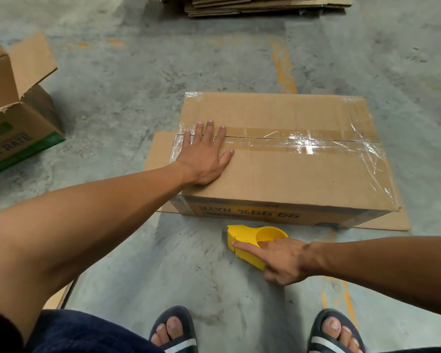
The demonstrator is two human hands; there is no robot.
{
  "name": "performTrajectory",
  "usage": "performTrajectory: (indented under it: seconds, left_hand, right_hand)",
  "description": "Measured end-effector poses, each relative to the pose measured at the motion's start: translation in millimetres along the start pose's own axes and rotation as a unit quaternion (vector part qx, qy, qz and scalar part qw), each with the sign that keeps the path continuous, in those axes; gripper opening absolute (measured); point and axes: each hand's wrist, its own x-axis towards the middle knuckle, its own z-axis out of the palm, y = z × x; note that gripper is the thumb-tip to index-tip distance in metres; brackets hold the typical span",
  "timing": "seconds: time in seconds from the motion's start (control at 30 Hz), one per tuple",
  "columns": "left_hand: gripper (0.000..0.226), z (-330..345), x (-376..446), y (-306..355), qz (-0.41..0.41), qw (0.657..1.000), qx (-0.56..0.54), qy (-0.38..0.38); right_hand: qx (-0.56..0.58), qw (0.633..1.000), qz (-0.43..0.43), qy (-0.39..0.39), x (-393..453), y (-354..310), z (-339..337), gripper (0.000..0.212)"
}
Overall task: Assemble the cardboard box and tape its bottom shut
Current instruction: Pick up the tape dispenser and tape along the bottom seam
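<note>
Grey concrete floor (pixel 117 98) fills the view, scuffed and marked with worn orange paint lines. Near the middle a box (pixel 285 179) is set upside down on a flat cardboard sheet (pixel 390 222), which pokes out at the left and at the front right. Its two bottom flaps are shut, and the seam between them is covered by clear tape (pixel 298 143) running the whole length; more tape is wrapped over the far corners and down the right edge, all wrinkled and shiny. Print on the near side is seen upside down, something like "99.99% RATE", though the smaller text can't be made out.

The left hand (pixel 204 159) is laid flat on the box top at the left end, fingers spread wide across the taped seam, nothing gripped. The right hand (pixel 278 261) is down on the floor just in front of the box, closed around a yellow dispenser (pixel 250 243), index finger stretched along its side. The roll itself is hidden, so how much tape is left can't be told.

At the left edge, another box (pixel 15 118) with open flaps is cut off by the frame, and a stack of flattened cardboard (pixel 265 6) is clipped at the top. Sandalled feet (pixel 173 329) are partly cropped at the bottom.
</note>
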Motion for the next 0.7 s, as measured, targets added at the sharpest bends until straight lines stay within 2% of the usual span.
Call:
performTrajectory:
  seconds: [0.13,0.3,0.43,0.53,0.6,0.7]
  left_hand:
    - [0.072,-0.4,0.9,-1.2,0.003,1.0,-0.003,-0.005]
    - [0.07,-5.5,0.5,-7.5,0.017,1.0,-0.012,-0.015]
    - [0.063,-16.7,-1.7,-18.3,0.045,0.998,-0.046,-0.016]
    - [0.055,-26.9,-0.1,-29.7,0.048,0.991,-0.12,-0.02]
    - [0.045,-35.3,2.4,-35.0,0.036,0.982,-0.188,0.008]
    - [0.035,-51.7,5.0,-38.2,-0.014,0.957,-0.283,0.064]
  right_hand:
    - [0.049,0.998,0.017,-0.018,6.3,0.2,-6.9,0.078]
    - [0.133,0.989,0.057,-0.029,0.0,-19.0,-38.0,0.09]
    - [0.229,0.973,-0.005,0.018,-7.0,-32.7,-83.2,0.054]
    - [0.331,0.942,-0.054,0.035,-15.0,-32.4,-122.2,0.041]
    - [0.404,0.911,-0.074,0.044,-22.3,-26.2,-149.3,0.039]
    - [0.471,0.87,-0.087,0.119,-36.1,-7.8,-191.3,0.037]
